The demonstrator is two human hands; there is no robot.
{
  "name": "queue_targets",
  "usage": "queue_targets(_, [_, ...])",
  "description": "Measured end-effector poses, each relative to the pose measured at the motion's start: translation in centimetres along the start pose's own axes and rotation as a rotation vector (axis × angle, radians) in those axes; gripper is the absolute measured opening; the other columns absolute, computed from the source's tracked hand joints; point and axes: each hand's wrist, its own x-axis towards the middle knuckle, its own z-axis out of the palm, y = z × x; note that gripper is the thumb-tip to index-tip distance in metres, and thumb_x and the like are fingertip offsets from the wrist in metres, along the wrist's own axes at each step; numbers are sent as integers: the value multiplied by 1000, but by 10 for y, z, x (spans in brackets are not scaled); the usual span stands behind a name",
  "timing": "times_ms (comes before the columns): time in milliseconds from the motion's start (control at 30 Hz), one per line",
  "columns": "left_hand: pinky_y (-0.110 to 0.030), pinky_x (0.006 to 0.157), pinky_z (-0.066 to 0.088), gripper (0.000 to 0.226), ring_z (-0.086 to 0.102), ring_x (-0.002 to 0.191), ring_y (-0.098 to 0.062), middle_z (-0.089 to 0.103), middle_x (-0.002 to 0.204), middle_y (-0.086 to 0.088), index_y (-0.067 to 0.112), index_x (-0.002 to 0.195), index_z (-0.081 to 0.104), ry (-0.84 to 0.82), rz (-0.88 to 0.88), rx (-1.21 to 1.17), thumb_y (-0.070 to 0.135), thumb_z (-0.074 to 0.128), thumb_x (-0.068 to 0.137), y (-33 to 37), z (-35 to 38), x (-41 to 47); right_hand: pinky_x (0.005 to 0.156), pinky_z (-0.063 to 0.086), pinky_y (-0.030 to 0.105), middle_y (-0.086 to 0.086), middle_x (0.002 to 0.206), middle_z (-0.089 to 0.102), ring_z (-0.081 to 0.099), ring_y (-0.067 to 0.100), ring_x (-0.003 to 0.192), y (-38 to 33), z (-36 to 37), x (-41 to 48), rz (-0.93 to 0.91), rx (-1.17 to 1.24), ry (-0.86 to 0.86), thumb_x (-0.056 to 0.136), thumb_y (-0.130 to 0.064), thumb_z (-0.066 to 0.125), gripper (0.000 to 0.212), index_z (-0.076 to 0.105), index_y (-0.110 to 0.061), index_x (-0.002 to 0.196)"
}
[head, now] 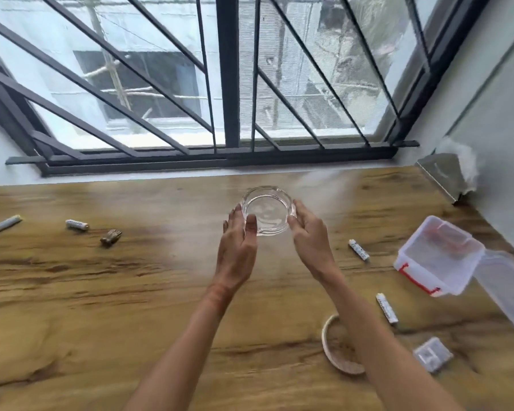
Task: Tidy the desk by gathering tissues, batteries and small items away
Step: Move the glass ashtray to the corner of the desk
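On our desk (131, 292), the ashtray (268, 212) sits centre-back, held between our left hand (238, 247) and right hand (309, 241); 2 batteries (77, 225) lie left, 2 further batteries (358, 250) right, beside the container (422, 271).

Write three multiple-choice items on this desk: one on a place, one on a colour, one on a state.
1. Where does the clear plastic container lie from the glass ashtray?
A. to its left
B. to its right
C. behind it, by the window

2. The container's latches are:
A. blue
B. green
C. red

3. The container's lid is:
A. open
B. latched shut
C. missing

Key:
1 B, it lies near the right edge of the desk.
2 C, red clips show on its front wall.
3 A, the lid hangs folded back beside it.
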Motion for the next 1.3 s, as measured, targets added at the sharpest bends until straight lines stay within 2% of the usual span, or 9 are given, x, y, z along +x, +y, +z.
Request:
queue_targets(133, [-39,118,13,58,15,143,-18,24,154,-7,13,147,21,-74,60,-6,44,22,97,19,28,-3,102,36,44,26,125,54,49,37,118,0,-42,-8,36,-30,51,94,-4,45,45,36,-3,138])
queue_targets(333, [-30,118,10,60,15,143,-14,23,153,-5,14,146,23,-175,130,-10,48,21,96,53,88,13,106,34,34,9,136,50,45,22,128,21,-113,13,70,-68,96,94,-8,46,44,39,-3,137])
queue_targets(467, [-37,118,15,71,19,142,-16,26,153,-6,13,146,25,-229,120,-20,55,17,89,78,145,42,108,34,36,9,136,50,44,23,128,41,-169,45,116,-72,127,94,-8,45,43,40,-5,137])
queue_targets(700, [-32,116,18,59,29,137,-14,38,147,-4,17,140,36,-324,142,-67,48,19,93,118,242,99,108,31,28,-5,133,47,43,10,124,92,-257,115,165,-91,98,96,-10,44,44,37,-8,139])
queue_targets(800, [-31,117,13,47,25,138,-13,34,148,-3,16,141,33,-361,97,-82,36,22,100,123,277,119,113,28,36,4,143,41,38,15,131,121,-277,146,242,-78,72,96,-12,44,47,32,-7,141])
queue_targets(900, [-21,114,7,49,19,141,-13,27,152,-3,15,144,29,-391,45,-73,37,22,100,119,306,136,114,26,36,4,147,35,34,14,135,146,-289,168,291,-73,43,95,-13,47,50,30,-8,142])
queue_targets(1067, [-16,110,3,54,12,143,-11,18,155,-4,14,145,22,-443,-20,-32,40,21,99,111,340,159,110,32,41,2,137,50,44,16,128,179,-297,190,290,-81,56,91,-16,47,48,41,-18,138])
queue_targets(1167, [-16,109,3,51,13,142,-10,20,154,-2,17,145,25,-453,-7,-39,39,20,99,114,351,166,108,34,34,2,131,55,49,14,122,182,-299,195,266,-48,99,91,-6,44,45,47,-18,134])
queue_targets(1300, [-18,111,4,50,13,142,-11,21,154,-3,17,145,26,-451,-11,-38,38,20,100,114,358,172,102,33,24,5,130,56,48,16,121,190,-296,199,253,-74,169,92,-6,44,43,47,-16,133])
